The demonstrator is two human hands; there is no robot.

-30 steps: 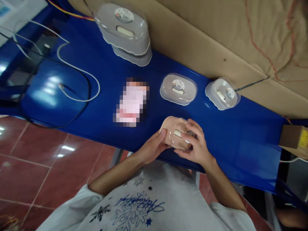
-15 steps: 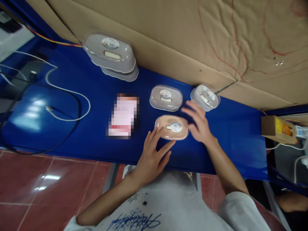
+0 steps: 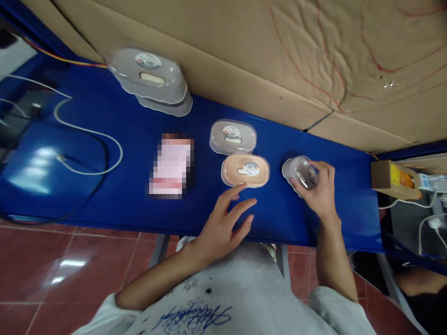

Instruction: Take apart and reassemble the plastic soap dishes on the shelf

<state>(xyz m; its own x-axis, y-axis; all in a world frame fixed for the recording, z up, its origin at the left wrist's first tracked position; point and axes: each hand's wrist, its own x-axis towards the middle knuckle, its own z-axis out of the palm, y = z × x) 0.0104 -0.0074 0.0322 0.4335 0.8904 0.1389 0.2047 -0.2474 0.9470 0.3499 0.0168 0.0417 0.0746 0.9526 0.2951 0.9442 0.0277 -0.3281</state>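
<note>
My right hand point(image 3: 321, 188) grips a small grey oval box point(image 3: 299, 170) with a clear lid and a round label, at the right part of the blue table. Thumb and fingers close round the box's right end and cover part of it. A peach-coloured oval box point(image 3: 246, 171) of the same kind sits in the middle, just beyond the fingertips of my left hand point(image 3: 226, 223). That hand hovers with its fingers spread and holds nothing. Right behind the peach box, close against it, stands a grey oval box point(image 3: 226, 137) with a label on its lid.
At the back left, larger grey lidded boxes point(image 3: 150, 77) are stacked. A pixelated pink item point(image 3: 171, 163) lies left of the middle. A white cable point(image 3: 120, 151) curves over the table point(image 3: 209, 204). Cardboard point(image 3: 244, 56) lines the back; a small carton point(image 3: 394, 179) stands at the right.
My right hand has moved right and taken hold of the small grey box, which has come nearer the front. The peach box now sits closer to the grey one behind it; my left hand is off it.
</note>
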